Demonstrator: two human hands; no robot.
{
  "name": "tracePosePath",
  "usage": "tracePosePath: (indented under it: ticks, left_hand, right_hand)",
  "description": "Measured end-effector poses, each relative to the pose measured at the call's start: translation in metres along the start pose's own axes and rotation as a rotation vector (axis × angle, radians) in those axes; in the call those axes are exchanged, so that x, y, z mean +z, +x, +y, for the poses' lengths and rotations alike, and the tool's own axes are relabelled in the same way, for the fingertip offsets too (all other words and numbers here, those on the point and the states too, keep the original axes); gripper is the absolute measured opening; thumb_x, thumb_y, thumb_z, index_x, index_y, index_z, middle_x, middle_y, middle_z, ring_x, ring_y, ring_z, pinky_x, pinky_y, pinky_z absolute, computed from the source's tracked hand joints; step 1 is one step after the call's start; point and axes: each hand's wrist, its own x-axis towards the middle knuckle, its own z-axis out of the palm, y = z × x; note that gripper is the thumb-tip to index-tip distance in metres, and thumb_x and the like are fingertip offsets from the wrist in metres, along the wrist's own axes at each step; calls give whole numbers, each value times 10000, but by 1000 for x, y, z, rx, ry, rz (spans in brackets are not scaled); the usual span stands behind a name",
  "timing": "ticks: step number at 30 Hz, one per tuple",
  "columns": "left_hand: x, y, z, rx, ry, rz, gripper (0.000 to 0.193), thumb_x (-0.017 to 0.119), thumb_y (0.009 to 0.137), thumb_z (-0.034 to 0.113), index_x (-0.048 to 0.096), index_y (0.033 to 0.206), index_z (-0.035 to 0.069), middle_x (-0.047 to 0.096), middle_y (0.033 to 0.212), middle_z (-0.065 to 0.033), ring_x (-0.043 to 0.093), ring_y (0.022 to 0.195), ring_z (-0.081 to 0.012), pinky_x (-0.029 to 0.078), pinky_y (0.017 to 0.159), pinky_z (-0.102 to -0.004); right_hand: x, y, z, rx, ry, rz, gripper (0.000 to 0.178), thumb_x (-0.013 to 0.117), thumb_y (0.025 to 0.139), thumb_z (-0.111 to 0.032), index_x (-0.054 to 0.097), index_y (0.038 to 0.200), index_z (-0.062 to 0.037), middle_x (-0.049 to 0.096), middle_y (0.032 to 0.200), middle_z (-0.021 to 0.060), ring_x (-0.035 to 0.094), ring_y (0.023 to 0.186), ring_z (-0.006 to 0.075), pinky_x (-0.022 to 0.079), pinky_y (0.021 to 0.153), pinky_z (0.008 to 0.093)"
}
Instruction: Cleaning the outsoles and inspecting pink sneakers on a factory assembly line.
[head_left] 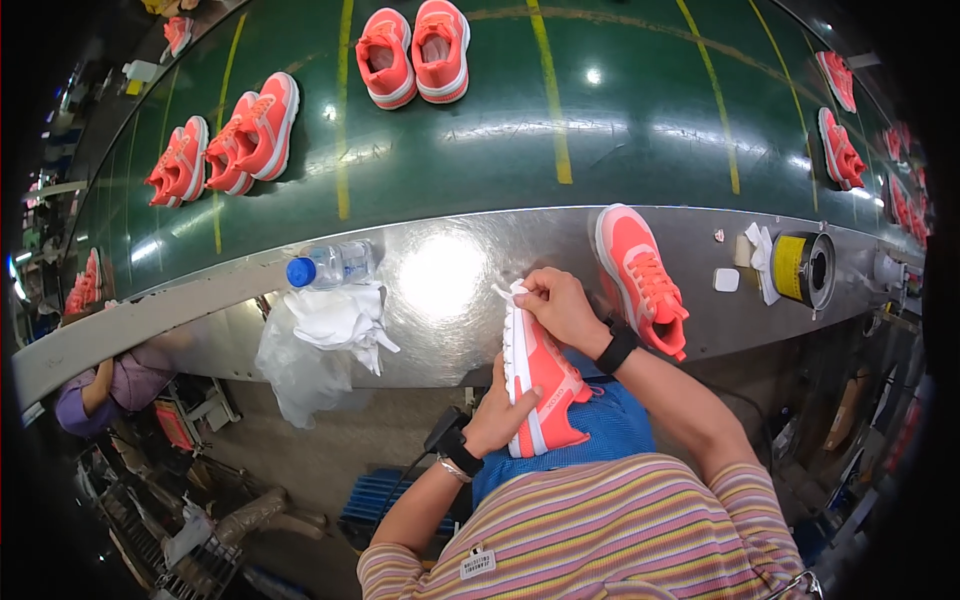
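A coral sneaker with a white sole (541, 385) lies tilted on its side above my lap, its toe pointing to the metal ledge. My left hand (497, 412) grips it around the sole and side near the heel. At the toe, my right hand (562, 305) pinches a small white cloth (512, 290) against the sole's edge. Another coral sneaker (643, 275), with laces, rests on the ledge just right of my right hand. Left of my hands, a crumpled white cloth (345, 320) lies over a clear plastic bag (300, 375) that hangs off the edge.
A clear bottle with a blue cap (335, 265) lies on the metal ledge (440, 345). To the right stand a yellow-labelled can (800, 268) and a small white square (726, 280). Beyond, a green conveyor belt (480, 165) carries several coral sneakers (412, 55). A co-worker's arm (98, 388) shows far left.
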Motion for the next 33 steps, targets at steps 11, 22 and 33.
tracePosePath:
  ticks: [11,22,33]
  left_hand:
    - [-11,-5,-14,20,-224,-43,720,537,873,301,146,1384,-22,372,1326,-174,357,1236,-222,279,1028,-334]
    - [-12,-8,-24,-45,-219,-2,613,504,898,297,259,1354,-31,412,1313,-150,400,1190,-205,299,1015,-331]
    - [-14,-12,-27,-91,-271,-4,578,513,894,283,300,1335,-23,447,1276,-137,431,1152,-184,338,985,-322]
  right_hand:
    - [16,-6,-6,-76,107,23,134,667,733,-63,557,713,12,509,682,89,501,600,179,413,570,303]
    - [23,-3,10,-243,4,82,145,656,734,-70,531,700,-3,481,696,117,497,652,258,399,591,355]
    - [19,1,13,-199,24,94,136,648,737,-56,525,732,3,484,703,128,497,672,272,397,614,356]
